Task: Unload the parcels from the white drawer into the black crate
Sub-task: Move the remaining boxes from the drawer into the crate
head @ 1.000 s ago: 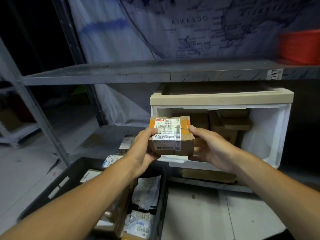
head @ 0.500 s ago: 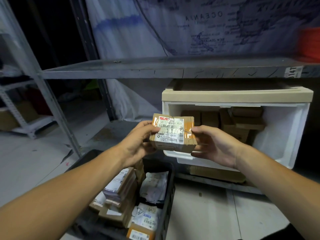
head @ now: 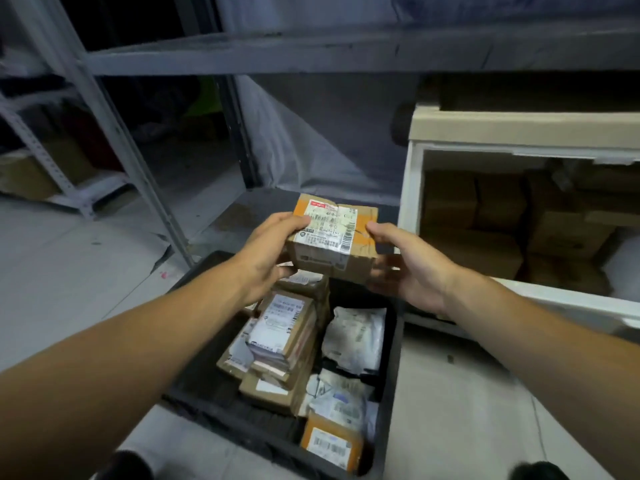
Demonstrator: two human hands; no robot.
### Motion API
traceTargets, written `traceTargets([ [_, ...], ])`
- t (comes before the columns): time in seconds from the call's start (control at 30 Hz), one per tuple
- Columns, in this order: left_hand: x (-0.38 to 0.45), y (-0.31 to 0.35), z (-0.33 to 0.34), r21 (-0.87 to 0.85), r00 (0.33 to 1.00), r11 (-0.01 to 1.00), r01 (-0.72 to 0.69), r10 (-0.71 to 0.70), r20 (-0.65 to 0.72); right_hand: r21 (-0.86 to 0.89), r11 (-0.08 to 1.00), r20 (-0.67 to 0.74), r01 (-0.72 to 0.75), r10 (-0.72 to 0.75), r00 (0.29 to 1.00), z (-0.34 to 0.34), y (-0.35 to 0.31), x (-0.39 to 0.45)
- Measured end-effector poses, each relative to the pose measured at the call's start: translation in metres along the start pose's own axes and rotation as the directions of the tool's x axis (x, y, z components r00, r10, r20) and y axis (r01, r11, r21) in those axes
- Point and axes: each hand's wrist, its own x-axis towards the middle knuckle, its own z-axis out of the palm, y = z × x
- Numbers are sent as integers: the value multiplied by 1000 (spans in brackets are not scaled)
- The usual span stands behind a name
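Over the black crate (head: pixel 389 393), left hand (head: pixel 266 254) and right hand (head: pixel 412 268) both grip one taped cardboard parcel (head: pixel 332 244) by its ends.

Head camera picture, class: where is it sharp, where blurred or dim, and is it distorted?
Head view: sharpest on the held parcel, though its label print is smeared; the white drawer and its brown boxes are blurred and dim; shelving behind sits in deep shadow; wide-angle lens bows the forearms.
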Motion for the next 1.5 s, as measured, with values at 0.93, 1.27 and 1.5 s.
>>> traceTargets([
  [0.93, 92, -76, -237, 36, 983, 984, 174, -171, -71, -67, 997, -243, -47, 29, 970, 231, 102, 125],
  [1.27, 102, -129, -302, 380, 969, 903, 203, -128, -213, 143, 964, -301, -226, 260, 918, 291, 177, 182],
  [1.5, 117, -168, -319, 648, 971, 723, 241, -179, -161, 121, 945, -379, -303, 326, 866, 288, 231, 219],
])
